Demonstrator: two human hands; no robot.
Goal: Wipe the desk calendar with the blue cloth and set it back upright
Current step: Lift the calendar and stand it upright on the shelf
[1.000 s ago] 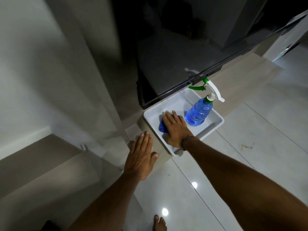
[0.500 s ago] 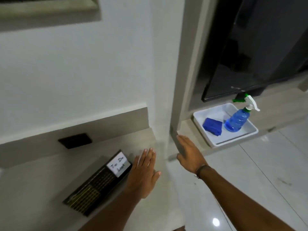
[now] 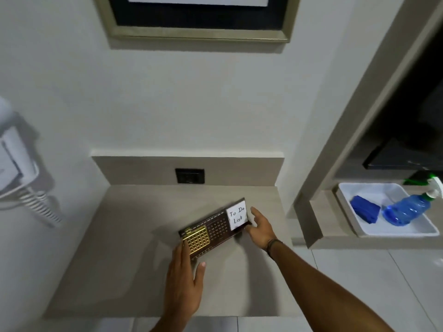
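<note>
The desk calendar (image 3: pixel 215 230), dark with gold grids and a white "To Do List" note at its right end, lies low and slanted on the beige desk (image 3: pixel 134 259). My left hand (image 3: pixel 183 286) clasps its lower left end, fingers along the edge and thumb below the corner. At the note end, my right hand (image 3: pixel 260 227) grips it with the thumb under the edge and the fingers spread behind. The folded blue cloth (image 3: pixel 365 212) lies in a white tray (image 3: pixel 393 233) on the ledge to the right, away from both hands.
A blue spray bottle (image 3: pixel 405 210) lies in the tray beside the cloth. A black wall socket (image 3: pixel 189 176) sits in the desk's backsplash. A white wall-mounted device with a coiled cord (image 3: pixel 14 164) hangs at the left, and a framed picture (image 3: pixel 199 17) above.
My right hand left the cloth in the tray and swung left. The view turned to the desk, and both hands closed on the ends of the calendar.
</note>
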